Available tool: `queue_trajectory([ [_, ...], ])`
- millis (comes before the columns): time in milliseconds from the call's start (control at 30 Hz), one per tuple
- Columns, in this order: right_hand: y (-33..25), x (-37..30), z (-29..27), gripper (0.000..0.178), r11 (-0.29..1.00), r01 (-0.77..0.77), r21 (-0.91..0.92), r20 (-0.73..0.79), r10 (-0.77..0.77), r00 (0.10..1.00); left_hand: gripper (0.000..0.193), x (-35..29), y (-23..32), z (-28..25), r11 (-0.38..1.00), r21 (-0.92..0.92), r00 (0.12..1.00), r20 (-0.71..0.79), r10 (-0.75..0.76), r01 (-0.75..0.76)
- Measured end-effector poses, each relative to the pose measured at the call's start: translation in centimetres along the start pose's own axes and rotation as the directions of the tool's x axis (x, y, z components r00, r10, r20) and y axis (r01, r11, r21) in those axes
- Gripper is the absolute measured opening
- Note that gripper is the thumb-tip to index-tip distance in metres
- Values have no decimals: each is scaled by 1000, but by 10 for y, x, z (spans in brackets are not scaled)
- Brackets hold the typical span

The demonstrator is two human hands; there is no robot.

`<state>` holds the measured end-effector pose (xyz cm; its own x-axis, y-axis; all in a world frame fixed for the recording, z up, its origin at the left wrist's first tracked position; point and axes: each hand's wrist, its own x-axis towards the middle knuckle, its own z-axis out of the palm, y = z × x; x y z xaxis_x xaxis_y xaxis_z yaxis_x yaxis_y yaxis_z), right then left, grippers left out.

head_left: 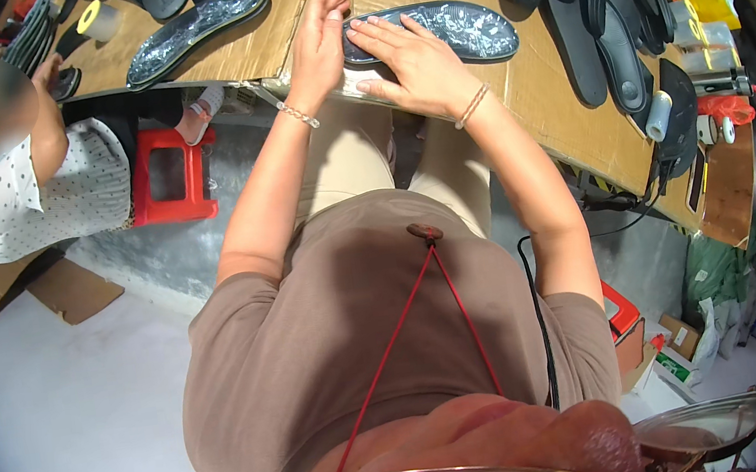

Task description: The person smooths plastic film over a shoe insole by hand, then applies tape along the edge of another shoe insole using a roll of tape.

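Note:
A dark shoe insole (479,27) with a shiny, film-like top lies on the cardboard-covered table in front of me. My right hand (411,55) rests flat across its left part, fingers stretched out, hiding some of the surface. At the insole's left end my left hand (318,48) stands on edge with its fingers extended and holds nothing visible. Whether its palm touches the insole I cannot tell. Another glossy insole (198,32) of the same kind lies to the left on the table.
Black soles (603,25) crowd the table's right side, and more lie along the back. A clear roll (658,116) stands near the right edge, beside a black device (680,124) with cables. At left, a person in a dotted top (57,188) is beside a red stool (174,177).

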<state>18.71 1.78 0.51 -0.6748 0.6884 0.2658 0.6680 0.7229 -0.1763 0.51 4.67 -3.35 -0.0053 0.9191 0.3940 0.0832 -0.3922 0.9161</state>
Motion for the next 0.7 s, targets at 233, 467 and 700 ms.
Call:
queue_trajectory([
  [233, 47, -64, -33, 77, 954, -293, -61, -406, 244, 881, 90, -14, 12, 7, 597, 694, 899, 421, 118, -403],
  [467, 61, -88, 1, 87, 897, -436, -72, -185, 418, 890, 102, -14, 43, 54, 410, 823, 896, 443, -30, -394],
  [700, 66, -92, 5, 78, 872, -487, -42, -176, 473, 863, 78, -18, 20, 77, 497, 748, 882, 465, 82, -440],
])
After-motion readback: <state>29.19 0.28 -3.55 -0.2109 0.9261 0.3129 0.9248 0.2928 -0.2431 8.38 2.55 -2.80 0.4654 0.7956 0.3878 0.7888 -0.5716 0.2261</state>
